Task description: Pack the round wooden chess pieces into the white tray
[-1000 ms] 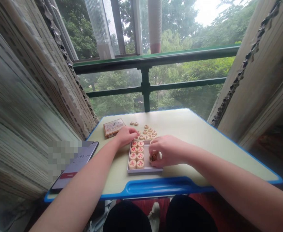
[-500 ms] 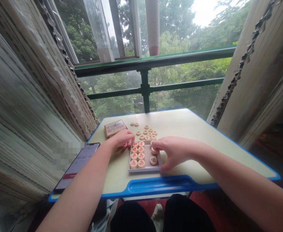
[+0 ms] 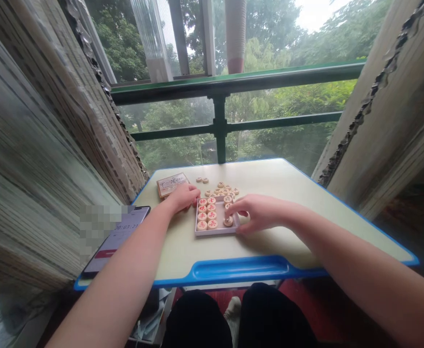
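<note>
Head view. A: Seemingly filling the tray [image 3: 216, 232] near the counter's [image 3: 306, 193] front edge. Grips?
B: Right hand [image 3: 257, 212] over a tray piece [image 3: 228, 222], left hand [image 3: 183, 196] curled at its far corner; can't tell either. Next piece needs seating flat.

On the near left of the table, a phone [image 3: 115, 237] shows a timer in white digits, about 00:03:2, its last digit unclear. Round wooden pieces [image 3: 207, 213] in the white tray [image 3: 215, 231] carry one red character each; those in the second column look like 兵, the others too small to be sure. The box lid [image 3: 171, 184] at the far left bears dark calligraphy, not legible.
</note>
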Demonstrator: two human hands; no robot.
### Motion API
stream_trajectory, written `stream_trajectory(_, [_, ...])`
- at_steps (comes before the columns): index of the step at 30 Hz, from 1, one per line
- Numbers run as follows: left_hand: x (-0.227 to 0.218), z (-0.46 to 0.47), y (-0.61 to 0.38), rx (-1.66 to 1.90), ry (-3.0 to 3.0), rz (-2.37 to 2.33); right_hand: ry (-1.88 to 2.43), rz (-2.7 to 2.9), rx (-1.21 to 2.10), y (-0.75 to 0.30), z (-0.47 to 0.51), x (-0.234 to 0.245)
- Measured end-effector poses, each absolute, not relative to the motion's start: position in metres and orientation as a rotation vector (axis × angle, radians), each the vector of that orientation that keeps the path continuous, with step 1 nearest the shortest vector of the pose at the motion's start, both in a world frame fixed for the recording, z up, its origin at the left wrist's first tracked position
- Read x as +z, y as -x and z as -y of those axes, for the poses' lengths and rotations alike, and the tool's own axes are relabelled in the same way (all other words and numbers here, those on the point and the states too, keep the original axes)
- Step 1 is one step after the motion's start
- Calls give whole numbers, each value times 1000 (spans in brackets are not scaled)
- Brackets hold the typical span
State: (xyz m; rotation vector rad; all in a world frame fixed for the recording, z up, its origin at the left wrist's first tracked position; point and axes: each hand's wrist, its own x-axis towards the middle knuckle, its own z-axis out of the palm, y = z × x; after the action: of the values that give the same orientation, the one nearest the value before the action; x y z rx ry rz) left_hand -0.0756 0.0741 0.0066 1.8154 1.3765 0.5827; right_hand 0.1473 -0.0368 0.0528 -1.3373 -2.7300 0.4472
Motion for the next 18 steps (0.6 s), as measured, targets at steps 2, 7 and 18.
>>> stream_trajectory(2, [5, -74, 75, 609, -1827, -1367, 1342, 2742, 473, -148, 37, 54])
stream_trajectory(7, [2, -74, 75, 624, -1853, -1335, 1318, 2718, 541, -154, 35, 58])
stream_trajectory(18, [-1, -76, 75, 614, -1913, -1322, 1259, 2695, 421, -152, 35, 60])
